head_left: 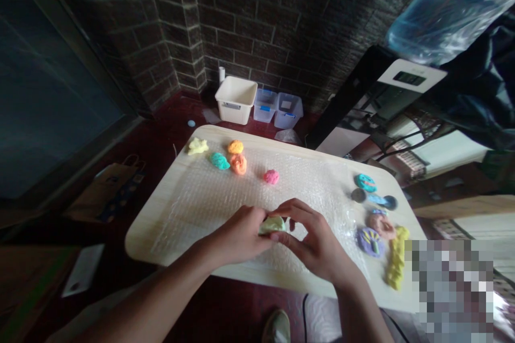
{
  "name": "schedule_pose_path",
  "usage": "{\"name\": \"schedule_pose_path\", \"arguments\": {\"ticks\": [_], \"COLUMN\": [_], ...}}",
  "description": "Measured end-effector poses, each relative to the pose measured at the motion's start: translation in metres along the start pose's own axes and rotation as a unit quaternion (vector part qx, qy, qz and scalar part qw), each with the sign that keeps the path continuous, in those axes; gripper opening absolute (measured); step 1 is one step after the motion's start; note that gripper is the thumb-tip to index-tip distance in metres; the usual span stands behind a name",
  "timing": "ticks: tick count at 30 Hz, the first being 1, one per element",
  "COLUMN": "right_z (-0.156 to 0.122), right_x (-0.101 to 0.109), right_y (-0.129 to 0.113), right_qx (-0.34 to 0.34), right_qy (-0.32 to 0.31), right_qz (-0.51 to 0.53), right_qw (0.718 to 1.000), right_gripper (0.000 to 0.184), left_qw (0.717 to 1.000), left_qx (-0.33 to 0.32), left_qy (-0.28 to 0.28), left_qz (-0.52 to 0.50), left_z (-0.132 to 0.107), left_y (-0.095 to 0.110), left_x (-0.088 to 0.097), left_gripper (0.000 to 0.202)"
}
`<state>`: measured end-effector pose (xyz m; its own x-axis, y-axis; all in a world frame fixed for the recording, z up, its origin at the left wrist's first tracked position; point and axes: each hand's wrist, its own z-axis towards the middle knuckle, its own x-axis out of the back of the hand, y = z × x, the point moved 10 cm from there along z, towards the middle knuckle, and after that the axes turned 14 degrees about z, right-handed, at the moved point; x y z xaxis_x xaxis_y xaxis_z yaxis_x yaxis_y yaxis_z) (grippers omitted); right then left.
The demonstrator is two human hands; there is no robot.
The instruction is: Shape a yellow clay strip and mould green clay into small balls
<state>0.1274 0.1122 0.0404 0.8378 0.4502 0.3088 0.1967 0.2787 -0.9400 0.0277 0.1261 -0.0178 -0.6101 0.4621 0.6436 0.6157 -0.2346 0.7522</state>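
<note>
Left hand (246,232) and right hand (311,236) gripping pale-green clay lump (272,225); pink clay ball (271,177) at twelve o'clock from it.

1. dim room overall; the brick wall (257,16) sinks into dark shadow in places.
2. the pale tabletop (147,230) is much brighter, and the bubble wrap (193,209) gives off small glints.
3. glare streaks the blue plastic (446,10) at upper right.
4. the left hand (243,233) and right hand (316,233) look slightly soft.
5. outer edges stretch and smear.
6. a pixelated patch (454,289) masks the lower right.
</note>
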Motion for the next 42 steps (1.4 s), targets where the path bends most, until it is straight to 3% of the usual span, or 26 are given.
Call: {"name": "schedule_pose_path", "arguments": {"ticks": [5, 12, 16, 24, 26, 29, 33, 37, 40, 42], "right_z": [0.001, 0.001, 0.002, -0.008, -0.016, -0.033, -0.054, -0.075, -0.086, -0.087], "right_x": [-0.007, -0.011, -0.013, -0.04, -0.039, -0.035, -0.036, -0.041, -0.046, -0.049], "right_y": [-0.006, -0.014, -0.017, -0.033, -0.031, -0.021, -0.031, -0.044, -0.052, -0.061], "right_qx": [-0.048, -0.114, -0.114, -0.083, -0.092, -0.137, -0.162, -0.192, -0.206, -0.192], "right_qy": [0.019, 0.042, 0.061, 0.049, 0.071, 0.121, 0.149, 0.199, 0.243, 0.276], "right_qz": [-0.008, -0.055, -0.079, -0.148, -0.114, 0.054, 0.159, 0.206, 0.205, 0.194], "right_qw": [0.999, 0.991, 0.988, 0.984, 0.987, 0.982, 0.962, 0.939, 0.926, 0.921], "right_gripper": [0.024, 0.019, 0.007, 0.026, 0.024, 0.021, 0.041, 0.057, 0.06, 0.059], "left_qw": [0.98, 0.969, 0.972, 0.986, 0.989, 0.989, 0.986, 0.977, 0.967, 0.962], "left_qx": [0.028, -0.003, -0.014, -0.049, -0.077, -0.111, -0.134, -0.175, -0.21, -0.213], "left_qy": [0.042, 0.079, 0.093, 0.08, 0.081, 0.091, 0.09, 0.098, 0.114, 0.128], "left_qz": [0.193, 0.236, 0.214, 0.138, 0.098, 0.031, -0.038, -0.071, -0.093, -0.115], "left_z": [-0.003, -0.009, -0.017, -0.051, -0.06, -0.075, -0.092, -0.108, -0.122, -0.13], "left_y": [0.001, 0.014, 0.016, 0.011, 0.015, 0.024, 0.04, 0.073, 0.098, 0.104], "left_x": [0.017, 0.03, 0.029, 0.023, 0.024, 0.03, 0.033, 0.032, 0.033, 0.036], "left_gripper": [0.015, 0.018, 0.014, 0.013, 0.023, 0.034, 0.025, 0.014, 0.006, 0.004]}}
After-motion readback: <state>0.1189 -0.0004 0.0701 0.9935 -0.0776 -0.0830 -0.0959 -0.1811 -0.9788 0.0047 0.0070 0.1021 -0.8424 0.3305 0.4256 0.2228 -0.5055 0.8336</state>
